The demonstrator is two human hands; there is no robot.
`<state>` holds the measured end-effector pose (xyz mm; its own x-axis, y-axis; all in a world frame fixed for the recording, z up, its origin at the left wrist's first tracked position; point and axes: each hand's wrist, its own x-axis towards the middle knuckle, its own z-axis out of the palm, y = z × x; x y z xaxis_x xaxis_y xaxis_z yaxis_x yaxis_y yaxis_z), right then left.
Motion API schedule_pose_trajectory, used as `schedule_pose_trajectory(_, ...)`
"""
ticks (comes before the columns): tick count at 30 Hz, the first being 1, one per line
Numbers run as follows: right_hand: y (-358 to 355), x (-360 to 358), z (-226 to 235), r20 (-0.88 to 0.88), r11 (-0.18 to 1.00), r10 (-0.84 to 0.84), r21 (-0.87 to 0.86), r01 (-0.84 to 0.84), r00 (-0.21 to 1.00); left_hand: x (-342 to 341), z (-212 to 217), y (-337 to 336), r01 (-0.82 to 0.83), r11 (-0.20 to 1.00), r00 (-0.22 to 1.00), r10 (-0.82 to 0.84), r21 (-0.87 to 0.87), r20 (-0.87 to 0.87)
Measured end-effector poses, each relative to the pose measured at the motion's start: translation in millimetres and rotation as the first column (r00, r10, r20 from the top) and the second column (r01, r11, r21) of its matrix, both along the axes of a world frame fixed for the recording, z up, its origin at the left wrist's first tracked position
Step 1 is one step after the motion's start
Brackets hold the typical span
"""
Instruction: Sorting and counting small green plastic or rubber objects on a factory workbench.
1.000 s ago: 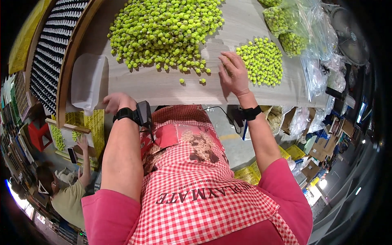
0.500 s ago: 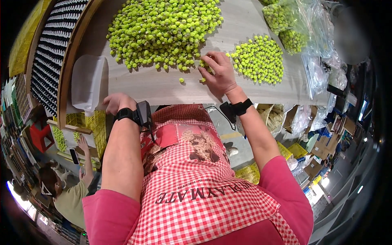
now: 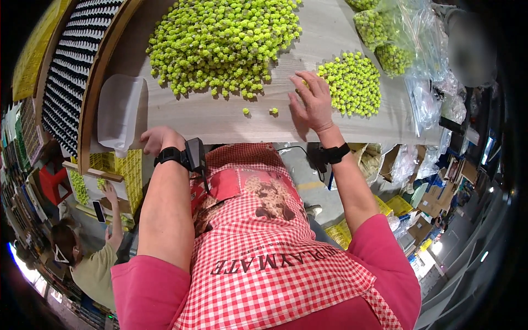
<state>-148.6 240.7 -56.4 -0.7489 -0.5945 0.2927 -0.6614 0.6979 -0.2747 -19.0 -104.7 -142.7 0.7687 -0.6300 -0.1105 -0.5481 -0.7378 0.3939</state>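
My right hand (image 3: 314, 103) is over the table, palm down, fingers apart and slightly bent. It is at the left edge of a small flat pile of yellow-green knobbly pieces (image 3: 355, 88). A bit of yellow-green shows by its fingertips; whatever is under the palm is hidden. To its left lie two loose pieces (image 3: 274, 111), apart from each other. A much larger heap of the same pieces (image 3: 220, 47) fills the far middle of the table. My left hand (image 3: 163, 139) rests at the near table edge beside a white plastic scoop-like tray (image 3: 120, 113), fingers loosely bent, nothing visible in them.
A wood-framed rack with rows of black and white parts (image 3: 77, 66) stands at the left. Clear bags of yellow-green pieces (image 3: 379, 27) lie far right, beside plastic wrapping (image 3: 423, 99). Yellow crates (image 3: 127, 176) stand below. Another person (image 3: 91, 258) is at lower left.
My right hand has moved right, from the large heap's edge to the small pile, uncovering a loose piece. My left hand has stayed nearly in place.
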Motion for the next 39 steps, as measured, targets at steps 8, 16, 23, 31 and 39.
schedule_pose_trajectory(8, -65, 22, -18, 0.079, 0.961, 0.271, -0.08, -0.265, 0.959, 4, -17, -7, 0.045, 0.999, 0.998, -0.046, 0.016, 0.043)
schedule_pose_trajectory(16, -50, 43, -22, 0.175, 0.931, 0.351, -0.173, -0.322, 0.92, 6, -15, -6, 0.036, 0.999, 0.999, -0.035, -0.016, 0.038)
schedule_pose_trajectory(23, -38, 34, -19, 0.279, 0.913, 0.291, -0.368, -0.178, 0.915, 1, 3, 1, 0.025, 1.0, 1.0, -0.025, -0.003, -0.014)
schedule_pose_trajectory(31, -18, 28, -16, 0.316, 0.911, 0.284, -0.383, -0.152, 0.905, -2, 12, 4, 0.018, 1.0, 1.0, -0.018, -0.002, -0.024)
schedule_pose_trajectory(39, -14, 27, -22, 0.308, 0.916, 0.243, -0.386, -0.113, 0.92, -4, 13, 7, 0.012, 1.0, 0.999, -0.012, 0.004, -0.033)
